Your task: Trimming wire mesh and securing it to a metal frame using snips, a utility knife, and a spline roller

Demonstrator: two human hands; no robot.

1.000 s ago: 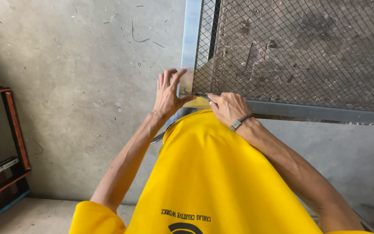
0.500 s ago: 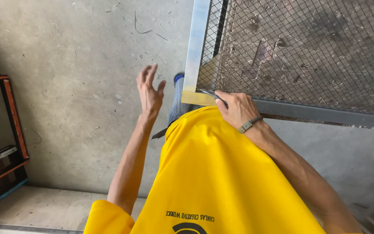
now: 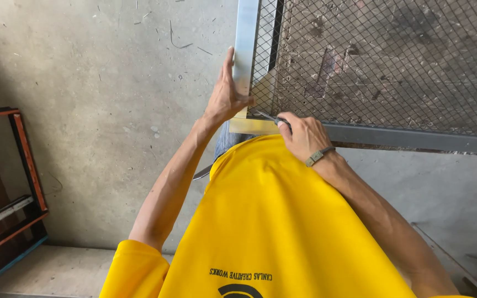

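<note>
mesh panel [image 3: 393, 60] cropped, tool [image 3: 269, 117] mostly hidden

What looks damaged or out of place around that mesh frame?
Nothing looks damaged. The wire mesh lies flat in its metal frame. The left hand presses on the frame's corner, and the right hand holds a thin tool there.

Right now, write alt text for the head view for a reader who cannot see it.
A person in a yellow shirt works at the corner of a metal frame filled with wire mesh. The left hand presses flat on the frame's upright bar, and the right hand holds a thin metal tool against the mesh, above a concrete floor.
</note>
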